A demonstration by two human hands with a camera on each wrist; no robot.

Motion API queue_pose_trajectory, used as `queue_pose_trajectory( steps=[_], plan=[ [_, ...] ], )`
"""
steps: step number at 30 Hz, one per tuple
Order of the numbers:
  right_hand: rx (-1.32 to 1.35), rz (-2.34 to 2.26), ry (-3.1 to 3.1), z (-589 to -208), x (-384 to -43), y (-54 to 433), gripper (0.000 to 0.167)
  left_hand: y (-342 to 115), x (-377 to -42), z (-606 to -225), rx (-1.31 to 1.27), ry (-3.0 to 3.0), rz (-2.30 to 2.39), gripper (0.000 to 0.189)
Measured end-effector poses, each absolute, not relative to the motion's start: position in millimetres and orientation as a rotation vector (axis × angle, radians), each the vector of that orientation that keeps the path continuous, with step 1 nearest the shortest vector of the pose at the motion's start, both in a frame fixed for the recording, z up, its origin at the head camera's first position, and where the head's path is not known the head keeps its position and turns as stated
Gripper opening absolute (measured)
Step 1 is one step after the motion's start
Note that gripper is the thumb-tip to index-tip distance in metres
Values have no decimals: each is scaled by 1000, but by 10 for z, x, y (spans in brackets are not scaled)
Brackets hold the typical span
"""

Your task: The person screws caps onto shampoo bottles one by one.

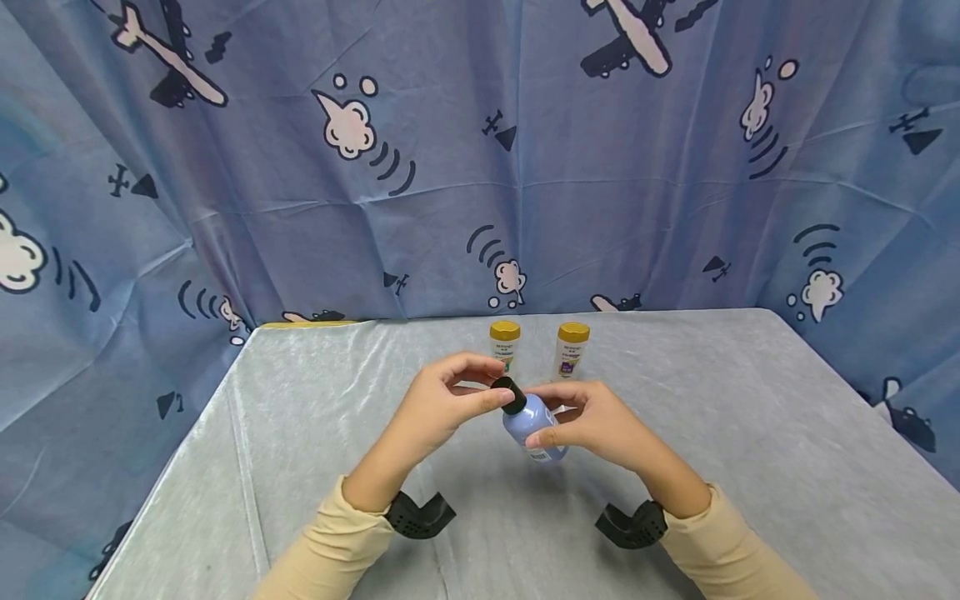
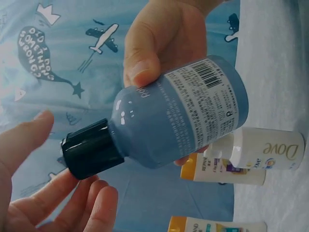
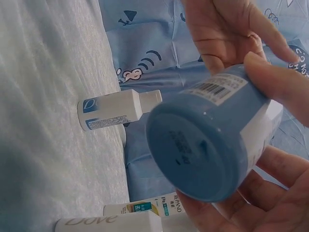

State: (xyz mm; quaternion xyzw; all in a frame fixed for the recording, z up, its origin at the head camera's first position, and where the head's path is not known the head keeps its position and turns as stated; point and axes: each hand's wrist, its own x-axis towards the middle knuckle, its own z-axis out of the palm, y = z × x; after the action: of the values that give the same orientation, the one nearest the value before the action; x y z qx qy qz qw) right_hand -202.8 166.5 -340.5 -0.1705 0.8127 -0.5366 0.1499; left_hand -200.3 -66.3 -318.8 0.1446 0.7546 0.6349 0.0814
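A blue plastic bottle [image 1: 522, 421] with a black cap [image 2: 91, 149] is tilted above the table, its cap end toward the left hand. My right hand [image 1: 600, 421] grips its body, thumb on one side and fingers round the other. Around the cap, my left hand [image 1: 450, 396] has its thumb and fingers spread. In the left wrist view the left thumb [image 2: 34, 133] stands apart from the cap, while the fingertips are right at its underside. A barcode label [image 2: 207, 92] shows on the bottle, and the right wrist view shows its base [image 3: 181, 150].
Two white bottles with yellow caps, the left one [image 1: 505, 343] and the right one [image 1: 572, 346], stand farther back on the grey-covered table [image 1: 337, 417]. White Dove bottles [image 2: 277, 149] [image 3: 108, 110] show in the wrist views. A blue patterned curtain [image 1: 442, 167] hangs behind.
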Motion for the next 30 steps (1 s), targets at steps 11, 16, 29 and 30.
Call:
queue_pose_trajectory(
  steps=[11,16,29,30],
  plan=[
    [-501,-1541,2327,-3390,-2019,1657,61,-652,-1997,-3220,490,2294,1842,30],
    [-511,-1542,2330,-3384,-2016,1661,61,-671,-1981,-3204,580,2237,1850,31],
    [-494,-1542,2322,-3384,-2015,1667,62,-668,-1980,-3199,544,2180,1836,44],
    [-490,-1544,2320,-3383,-2013,1667,62,-664,-1984,-3200,503,2197,1835,43]
  ],
)
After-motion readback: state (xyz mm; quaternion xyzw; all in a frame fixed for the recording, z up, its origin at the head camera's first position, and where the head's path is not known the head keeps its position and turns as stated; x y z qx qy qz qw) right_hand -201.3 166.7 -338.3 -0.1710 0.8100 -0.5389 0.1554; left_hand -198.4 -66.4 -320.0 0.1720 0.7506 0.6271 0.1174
